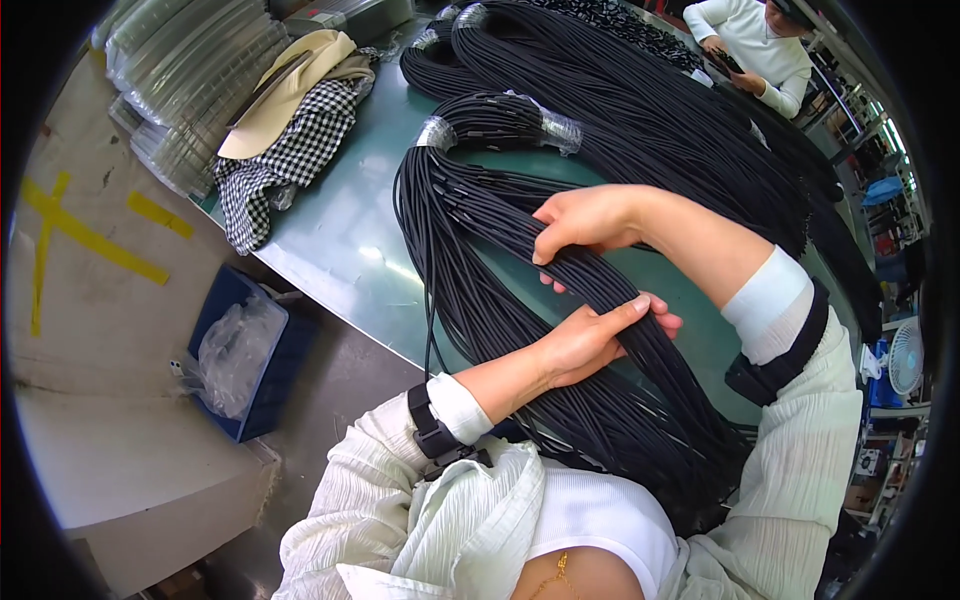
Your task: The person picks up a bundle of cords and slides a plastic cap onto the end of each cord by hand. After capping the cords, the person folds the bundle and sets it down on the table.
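A long bundle of thin black cables [450, 250] lies over the green table, its far end bound with clear wrap [436, 133]. My right hand [590, 225] grips one thick strand of these cables from above, thumb on the near side. Lower down, my left hand [600, 340] is closed round the same strand, with its thumb on top and fingertips showing beyond the cables. The near ends of the cables hang over the table edge against my body. Other loose cables of the bundle pass under my left forearm.
More black cable bundles [640, 90] fill the far side of the green table [310, 270]. A beige cap [290, 95] rests on checked cloth [310, 130] beside stacked clear plastic trays [185, 70]. A blue bin [240, 350] holds clear plastic bags. A person [755, 50] works at the far right.
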`<action>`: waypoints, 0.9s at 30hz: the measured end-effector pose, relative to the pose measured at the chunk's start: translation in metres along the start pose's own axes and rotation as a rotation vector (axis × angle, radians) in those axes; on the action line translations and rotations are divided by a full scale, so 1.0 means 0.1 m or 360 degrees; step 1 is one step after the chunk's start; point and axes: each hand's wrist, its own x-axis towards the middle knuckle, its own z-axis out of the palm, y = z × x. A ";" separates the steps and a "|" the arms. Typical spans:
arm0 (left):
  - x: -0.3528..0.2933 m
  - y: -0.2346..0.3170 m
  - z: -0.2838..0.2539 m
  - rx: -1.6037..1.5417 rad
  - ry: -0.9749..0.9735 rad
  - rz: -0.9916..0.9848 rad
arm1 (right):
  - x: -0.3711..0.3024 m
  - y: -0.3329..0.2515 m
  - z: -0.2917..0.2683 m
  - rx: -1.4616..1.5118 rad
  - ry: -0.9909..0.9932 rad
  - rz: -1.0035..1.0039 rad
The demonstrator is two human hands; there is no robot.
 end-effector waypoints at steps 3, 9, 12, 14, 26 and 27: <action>0.03 -0.01 -0.01 0.0035 -0.0018 -0.0045 | 0.01 0.09 0.07 0.0139 0.0072 0.0000; -0.01 0.00 0.06 0.0040 0.0032 -0.0018 | 0.40 -0.11 0.28 -0.0500 0.0848 -0.0270; -0.02 0.04 0.11 0.0062 0.0115 -0.0059 | 0.55 -0.11 0.26 -0.0508 0.0904 -0.0308; -0.05 0.08 0.15 0.0112 0.0264 -0.0094 | 0.53 -0.15 0.26 -0.0342 0.0768 -0.0400; -0.11 0.08 0.17 0.0451 0.0387 -0.0157 | 0.40 -0.25 0.37 -0.1542 0.1254 -0.0412; -0.09 0.06 0.15 0.0446 0.0400 -0.0154 | 0.38 -0.24 0.38 -0.1541 0.1242 -0.0420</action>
